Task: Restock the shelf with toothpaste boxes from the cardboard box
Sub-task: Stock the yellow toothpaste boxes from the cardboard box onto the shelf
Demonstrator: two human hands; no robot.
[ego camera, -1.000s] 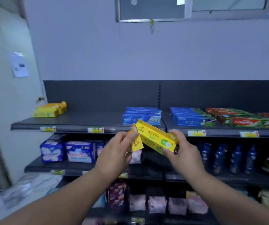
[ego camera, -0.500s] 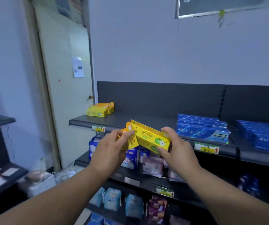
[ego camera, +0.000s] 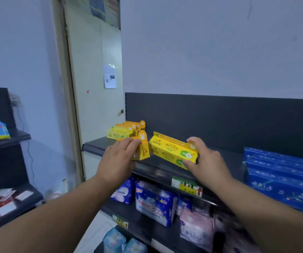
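Toothpaste boxes, head view: two are held over the front part of the top shelf (ego camera: 165, 168), one in each hand.

1. The yellow toothpaste box (ego camera: 172, 152) is long and narrow, bright yellow, with green apple graphics near its right end and lettering that reads upside down. It lies tilted, left end higher. The right hand (ego camera: 207, 161) grasps its right end, thumb on top and fingers curled under the front face. Whether its lower corner touches the shelf cannot be told.
2. The orange toothpaste box (ego camera: 143, 149) stands upright and is seen end-on. It carries a rounded hang tab with a white figure. The left hand (ego camera: 117, 159) grips it from the left, fingers curled across its upper side.
3. The two boxes are just beside each other.

A row of yellow boxes (ego camera: 122, 131) sits at the shelf's back left corner. Blue boxes (ego camera: 282, 179) are stacked at the right.
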